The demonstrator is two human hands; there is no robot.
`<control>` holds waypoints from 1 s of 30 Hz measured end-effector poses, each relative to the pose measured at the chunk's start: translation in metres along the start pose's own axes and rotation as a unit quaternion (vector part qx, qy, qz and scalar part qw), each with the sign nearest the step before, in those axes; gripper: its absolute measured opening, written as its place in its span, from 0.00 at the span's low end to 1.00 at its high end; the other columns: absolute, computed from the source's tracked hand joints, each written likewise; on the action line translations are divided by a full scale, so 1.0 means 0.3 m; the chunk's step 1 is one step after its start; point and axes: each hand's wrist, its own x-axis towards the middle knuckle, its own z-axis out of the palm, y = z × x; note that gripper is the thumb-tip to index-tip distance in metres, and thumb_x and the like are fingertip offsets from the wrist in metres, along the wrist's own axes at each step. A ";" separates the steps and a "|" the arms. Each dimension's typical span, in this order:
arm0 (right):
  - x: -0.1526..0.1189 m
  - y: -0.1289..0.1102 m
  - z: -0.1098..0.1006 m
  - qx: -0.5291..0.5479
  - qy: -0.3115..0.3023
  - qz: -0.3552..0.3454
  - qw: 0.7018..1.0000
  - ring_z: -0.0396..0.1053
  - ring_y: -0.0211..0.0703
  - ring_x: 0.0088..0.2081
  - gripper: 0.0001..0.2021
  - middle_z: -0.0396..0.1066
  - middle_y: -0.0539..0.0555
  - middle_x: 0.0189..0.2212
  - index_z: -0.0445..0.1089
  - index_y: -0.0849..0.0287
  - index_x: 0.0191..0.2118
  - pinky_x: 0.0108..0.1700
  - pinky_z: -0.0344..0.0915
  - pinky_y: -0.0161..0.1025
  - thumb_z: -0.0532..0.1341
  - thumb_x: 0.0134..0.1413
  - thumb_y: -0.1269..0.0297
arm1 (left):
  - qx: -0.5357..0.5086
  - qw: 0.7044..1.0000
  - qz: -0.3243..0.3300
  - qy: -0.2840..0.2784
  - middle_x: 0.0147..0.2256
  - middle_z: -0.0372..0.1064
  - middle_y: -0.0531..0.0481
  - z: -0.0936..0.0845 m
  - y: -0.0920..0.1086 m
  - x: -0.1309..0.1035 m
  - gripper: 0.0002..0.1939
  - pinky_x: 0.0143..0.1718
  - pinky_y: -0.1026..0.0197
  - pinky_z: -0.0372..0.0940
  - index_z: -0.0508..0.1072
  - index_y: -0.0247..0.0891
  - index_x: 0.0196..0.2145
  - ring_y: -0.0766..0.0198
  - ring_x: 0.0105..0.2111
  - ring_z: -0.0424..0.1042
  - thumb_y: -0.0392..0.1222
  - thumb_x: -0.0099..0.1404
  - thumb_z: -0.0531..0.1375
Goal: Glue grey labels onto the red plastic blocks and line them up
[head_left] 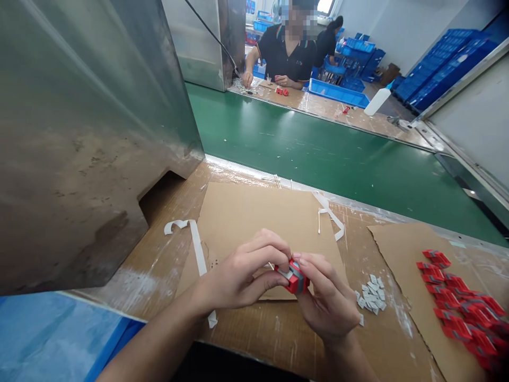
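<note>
Both hands meet over a brown cardboard sheet around one small red and grey part. My right hand grips the part from its right side, fingers closed on it. My left hand reaches in from the left, with thumb and fingers pinched at the part's near left edge, beside a pale grey piece. A thin white stick shows near the left fingertips. What exactly the left pinch holds is partly hidden by the fingers. Small grey pieces lie in a pile to the right.
Several red and grey parts rest on another cardboard at the right. A green conveyor belt crosses beyond the table. A large metal housing stands left. Across the belt sit a person and a white bottle.
</note>
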 end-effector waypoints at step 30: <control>-0.018 -0.003 -0.016 0.057 -0.049 0.064 0.995 0.77 0.48 0.47 0.28 0.78 0.61 0.46 0.67 0.58 0.63 0.45 0.78 0.43 0.65 0.58 0.80 | -0.044 0.998 -0.023 0.035 0.36 0.70 0.46 0.016 -0.006 -0.004 0.04 0.42 0.60 0.66 0.74 0.35 0.39 0.62 0.39 0.68 0.30 0.67 0.64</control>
